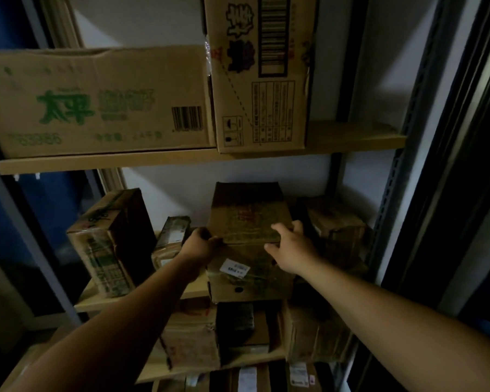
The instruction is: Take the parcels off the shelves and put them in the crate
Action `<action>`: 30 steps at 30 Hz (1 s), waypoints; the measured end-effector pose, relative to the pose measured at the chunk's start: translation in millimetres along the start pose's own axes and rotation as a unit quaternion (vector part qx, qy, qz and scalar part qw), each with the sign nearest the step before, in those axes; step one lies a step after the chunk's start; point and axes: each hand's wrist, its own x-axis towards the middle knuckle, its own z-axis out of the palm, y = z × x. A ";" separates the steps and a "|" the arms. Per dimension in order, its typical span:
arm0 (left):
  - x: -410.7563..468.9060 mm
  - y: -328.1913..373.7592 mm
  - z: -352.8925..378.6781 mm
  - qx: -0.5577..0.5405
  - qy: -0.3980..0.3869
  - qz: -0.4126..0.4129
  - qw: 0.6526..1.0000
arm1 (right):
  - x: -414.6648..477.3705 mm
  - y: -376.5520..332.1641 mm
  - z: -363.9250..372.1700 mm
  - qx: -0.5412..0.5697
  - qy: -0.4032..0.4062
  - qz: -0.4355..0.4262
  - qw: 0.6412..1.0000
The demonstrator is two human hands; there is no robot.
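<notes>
Parcels are crowding the middle shelf (96,299), and one of them is being taken in hand. Toward the shelf's left edge a tall parcel (108,244) is standing upright, with a small dark parcel (173,232) standing just beside it. Next along, the left hand (201,246) is gripping the near left corner of the top parcel (249,215), its fingers (203,234) curling round the edge. This top parcel is sitting at the middle of the shelf, stacked on a labelled parcel (249,278). The right hand (292,247) is clamping the near right corner, thumb against the front face and fingers over the top. Toward the right edge a further parcel (337,230) is lying in shadow near the stack.

Assessment: the pick-up step is under way and the lift is not yet made. The next move is calling for a level pull toward the shelf's front edge, without dragging the labelled parcel along. The crate is not in view.

Orientation: the top parcel is lying flat, and its long axis appears to be running from front edge to back wall, short end facing the person.
</notes>
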 end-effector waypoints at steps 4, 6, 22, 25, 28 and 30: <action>-14.9 -14.2 -21.8 -0.039 -0.010 -0.008 0.999 | -16.3 -13.4 8.3 -0.017 -0.003 -0.012 1.000; -27.5 -21.8 -31.2 -0.026 -0.014 -0.013 0.999 | -29.4 -21.5 12.9 -0.028 -0.009 -0.002 1.000; -88.5 -80.5 -43.1 -0.039 -0.084 -0.054 0.994 | -110.8 -23.0 39.4 -0.002 -0.096 0.070 0.993; -101.0 -81.9 -37.1 -0.045 -0.078 -0.059 0.994 | -115.2 -16.7 35.5 0.008 -0.109 0.050 0.993; -111.5 -79.7 -19.8 -0.085 -0.044 -0.052 0.994 | -118.3 -2.1 23.0 0.020 -0.129 0.030 0.991; -123.1 -72.3 -9.9 -0.095 -0.038 -0.040 0.994 | -119.5 4.9 18.5 0.030 -0.135 0.023 0.990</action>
